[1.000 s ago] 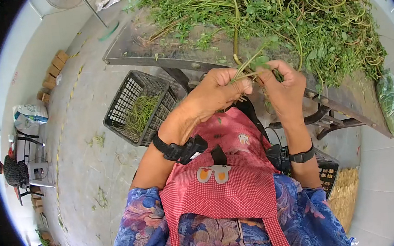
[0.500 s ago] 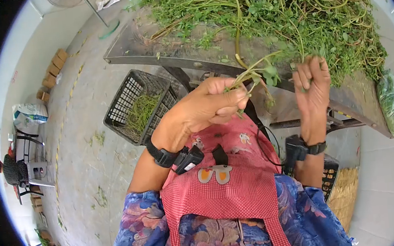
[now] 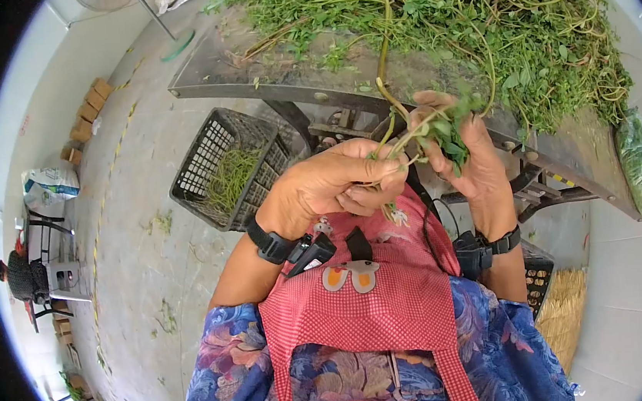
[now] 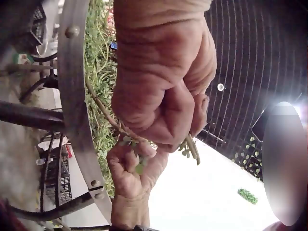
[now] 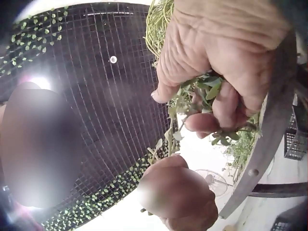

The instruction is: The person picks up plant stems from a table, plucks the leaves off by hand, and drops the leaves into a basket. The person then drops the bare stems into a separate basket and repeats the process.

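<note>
My left hand point(image 3: 346, 179) grips the lower ends of several thin green stems point(image 3: 411, 136) between thumb and curled fingers, above the apron. The cut stem ends point(image 4: 192, 149) stick out below its fist in the left wrist view. To the right, my right hand point(image 3: 471, 159) curves its fingers and thumb around green leaves point(image 5: 209, 89) at the leafy end of the stems. A longer brownish stem point(image 3: 385, 90) runs from the table edge down toward both hands. Beyond them, a large heap of leafy green stems point(image 3: 457, 9) covers much of the dark table point(image 3: 247, 76).
A black plastic crate point(image 3: 221, 202) with thin green stems point(image 3: 234, 179) stands on the floor at the left. A green bundle in plastic point(image 3: 640, 162) lies at the table's right end. Another crate point(image 3: 538, 276) is low at the right. A fan point(image 3: 153, 19) stands behind.
The right hand left the stems and swung right toward the heap, then came back to the leafy end. The left hand kept its grip on the stems throughout.
</note>
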Motion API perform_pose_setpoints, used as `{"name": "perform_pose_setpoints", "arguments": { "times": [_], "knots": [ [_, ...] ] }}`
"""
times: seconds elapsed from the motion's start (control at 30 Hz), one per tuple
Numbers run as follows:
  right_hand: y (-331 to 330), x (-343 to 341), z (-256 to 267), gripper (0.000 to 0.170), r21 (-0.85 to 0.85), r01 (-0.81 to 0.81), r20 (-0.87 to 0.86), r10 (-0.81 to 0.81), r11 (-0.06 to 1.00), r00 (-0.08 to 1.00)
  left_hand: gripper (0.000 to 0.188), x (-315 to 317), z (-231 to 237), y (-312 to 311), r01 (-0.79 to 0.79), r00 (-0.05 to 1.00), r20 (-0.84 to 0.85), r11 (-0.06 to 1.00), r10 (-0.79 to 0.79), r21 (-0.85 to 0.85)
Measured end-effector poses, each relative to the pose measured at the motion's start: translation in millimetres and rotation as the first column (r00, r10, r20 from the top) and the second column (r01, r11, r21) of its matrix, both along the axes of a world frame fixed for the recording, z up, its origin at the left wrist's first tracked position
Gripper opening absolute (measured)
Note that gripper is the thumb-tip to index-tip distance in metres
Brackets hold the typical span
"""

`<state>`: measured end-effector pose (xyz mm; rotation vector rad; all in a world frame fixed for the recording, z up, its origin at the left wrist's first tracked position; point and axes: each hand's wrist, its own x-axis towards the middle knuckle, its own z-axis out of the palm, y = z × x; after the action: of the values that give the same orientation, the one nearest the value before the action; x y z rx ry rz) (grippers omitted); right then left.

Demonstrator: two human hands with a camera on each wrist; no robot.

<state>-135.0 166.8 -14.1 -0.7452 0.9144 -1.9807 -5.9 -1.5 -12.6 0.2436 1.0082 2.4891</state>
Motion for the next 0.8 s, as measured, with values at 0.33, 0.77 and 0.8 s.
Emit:
{"name": "perform_pose_setpoints", "arguments": {
  "times": [0.33,0.77,0.8],
  "knots": [
    [5,12,21,0.031,0.305,0.076,-0.349,0.037,0.949,0.937,0.027,-1,-4,1,-0.003,0.999,0.04,0.993,0.007,-0.121],
    [7,3,21,0.008,0.058,0.594,-0.996,0.002,0.802,0.094,0.03,-7,-6,10,-0.148,0.984,0.055,0.947,0.17,-0.284],
    [7,2,21,0.007,0.023,0.608,-0.999,-0.009,0.794,0.05,0.03,-7,-5,9,-0.145,0.984,0.059,0.949,0.168,-0.278]
  ]
}}
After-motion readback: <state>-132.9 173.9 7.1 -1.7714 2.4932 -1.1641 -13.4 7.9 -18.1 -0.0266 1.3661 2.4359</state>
